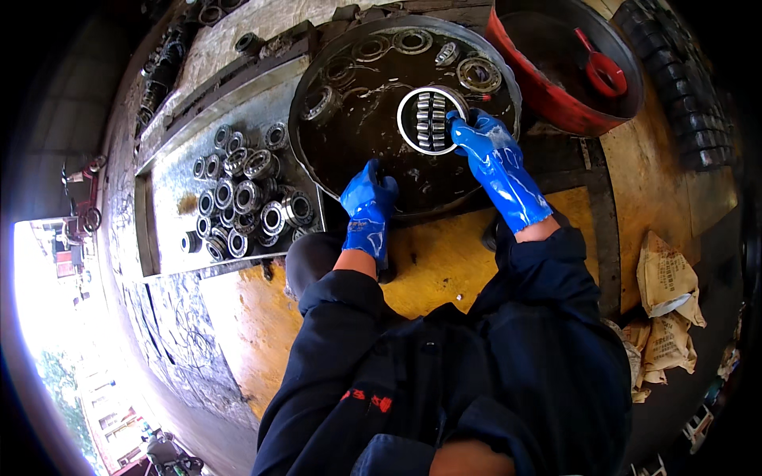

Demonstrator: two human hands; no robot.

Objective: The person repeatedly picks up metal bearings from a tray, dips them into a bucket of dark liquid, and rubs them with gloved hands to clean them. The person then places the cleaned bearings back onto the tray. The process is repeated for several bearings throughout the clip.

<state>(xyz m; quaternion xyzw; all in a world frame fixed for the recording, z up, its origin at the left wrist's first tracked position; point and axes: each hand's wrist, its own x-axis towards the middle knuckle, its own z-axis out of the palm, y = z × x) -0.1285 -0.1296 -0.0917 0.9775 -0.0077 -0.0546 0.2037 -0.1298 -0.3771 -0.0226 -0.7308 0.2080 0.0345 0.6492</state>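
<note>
Large steel roller bearing [432,120], its bright outer ring tipped up to show the rollers, is standing in the dark oily liquid of a wide round metal basin [317,163] — the right hand [484,147], in a wet blue rubber glove, is clamped on its rim, propping it for washing. The left hand [369,208] is curling over the basin's near edge, steadying it. Smaller cleaned bearings [242,198] are draining on the grey metal counter [171,238] alongside.
</note>
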